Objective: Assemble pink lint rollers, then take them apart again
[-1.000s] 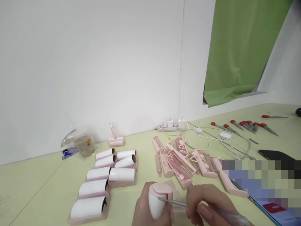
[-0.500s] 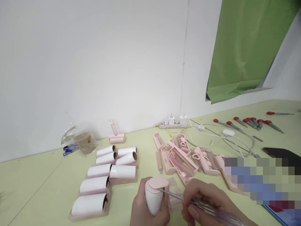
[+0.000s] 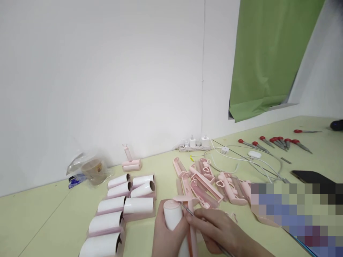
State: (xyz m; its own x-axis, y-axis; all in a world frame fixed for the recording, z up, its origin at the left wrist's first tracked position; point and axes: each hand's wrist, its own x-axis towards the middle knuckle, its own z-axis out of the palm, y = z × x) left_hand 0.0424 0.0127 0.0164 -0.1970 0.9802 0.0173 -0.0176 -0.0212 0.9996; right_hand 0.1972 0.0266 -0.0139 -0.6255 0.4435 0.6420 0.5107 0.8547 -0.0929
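Observation:
My left hand (image 3: 170,237) is wrapped round a lint roller, its white roll (image 3: 171,216) standing nearly upright with a pink disc at the top. Its pink plastic casing (image 3: 192,228) runs along the right side of the roll, with a flat pink end plate (image 3: 184,198) lifted off the disc. My right hand (image 3: 214,226) grips a screwdriver with a thin metal shaft (image 3: 189,210). The shaft's tip lies at the gap between disc and end plate; its exact contact is hidden. Most of the screwdriver's handle is covered by my fingers.
Several white rolls in pink holders (image 3: 105,222) lie at left. Open pink casings (image 3: 206,184) are heaped beyond my hands. Behind them are a power strip (image 3: 194,147) and white cables, with red-ended screwdrivers (image 3: 278,141) and a dark phone (image 3: 313,178) at right. A bagged cup (image 3: 93,170) stands near the wall.
The pink end plate has swung up and to the right, off the roll's end, opening the casing beside the roll. My right hand has moved left, closer to the roller; the view has shifted slightly.

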